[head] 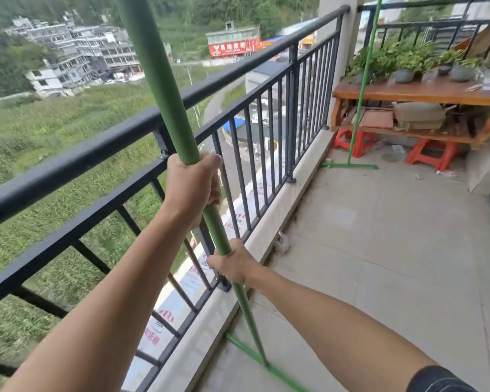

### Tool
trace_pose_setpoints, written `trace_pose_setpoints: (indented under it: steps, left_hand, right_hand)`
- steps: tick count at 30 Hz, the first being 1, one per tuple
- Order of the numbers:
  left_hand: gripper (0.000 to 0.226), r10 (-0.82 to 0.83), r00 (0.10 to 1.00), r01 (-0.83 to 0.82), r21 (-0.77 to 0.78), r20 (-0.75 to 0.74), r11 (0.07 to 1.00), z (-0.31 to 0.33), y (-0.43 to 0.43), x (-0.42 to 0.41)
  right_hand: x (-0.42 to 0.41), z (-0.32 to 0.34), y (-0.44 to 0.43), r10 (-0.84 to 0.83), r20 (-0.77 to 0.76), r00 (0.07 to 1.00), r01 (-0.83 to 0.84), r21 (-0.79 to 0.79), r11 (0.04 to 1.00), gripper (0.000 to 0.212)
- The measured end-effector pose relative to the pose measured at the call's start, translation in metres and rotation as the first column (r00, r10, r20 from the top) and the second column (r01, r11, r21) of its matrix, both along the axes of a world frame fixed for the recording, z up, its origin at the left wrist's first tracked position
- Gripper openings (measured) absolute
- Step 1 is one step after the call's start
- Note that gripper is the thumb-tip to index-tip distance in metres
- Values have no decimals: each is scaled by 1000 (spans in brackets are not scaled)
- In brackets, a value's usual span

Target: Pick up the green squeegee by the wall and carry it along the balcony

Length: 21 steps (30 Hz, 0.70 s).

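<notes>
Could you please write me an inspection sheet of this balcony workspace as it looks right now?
Surface: grey concrete balcony floor, with bits of debris along the wall base.
Job's things: near green pole, tilted, rising from a green base bar on the floor.
Clutter: wooden bench carrying potted plants, with boards and a sack on its lower shelf; two red stools under it.
Grippers: left hand grips the pole higher up; right hand grips it lower down.
Cables: nothing seen.
Surroundings: black metal railing close beside the pole; second green pole standing by the bench; fields and buildings far below.
</notes>
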<state>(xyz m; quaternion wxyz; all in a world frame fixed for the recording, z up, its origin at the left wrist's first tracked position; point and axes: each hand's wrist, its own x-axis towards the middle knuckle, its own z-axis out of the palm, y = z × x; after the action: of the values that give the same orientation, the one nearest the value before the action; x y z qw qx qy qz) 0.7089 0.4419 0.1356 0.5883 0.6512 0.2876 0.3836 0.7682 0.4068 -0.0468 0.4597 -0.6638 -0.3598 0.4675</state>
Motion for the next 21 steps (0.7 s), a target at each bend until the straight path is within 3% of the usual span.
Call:
trace_pose_setpoints:
  steps: [5,10,14,18,21]
  left_hand:
    - [54,59,997,-61,37,45,997,-4,11,-13]
    - [40,205,977,-210,131,52,969,-26,-10,-7]
    - [34,220,976,-215,211,-1,954,-47,-48,3]
    - [31,343,937,-321,233,-63,918,-68,-76,6]
    - [6,456,877,-424,202,-149,883,-92,-93,7]
  right_hand:
    - [-5,-1,11,114,31,993,-113,-30,993,39]
    - [5,-15,-4,172,114,978,-165,-72,984,24]
    - [27,-36,-46,245,210,947,-219,-140,966,33]
    - [67,-64,-113,194,232,953,-156,-174,972,30]
    - [114,-77,-181,95,233,968,-42,-224,974,16]
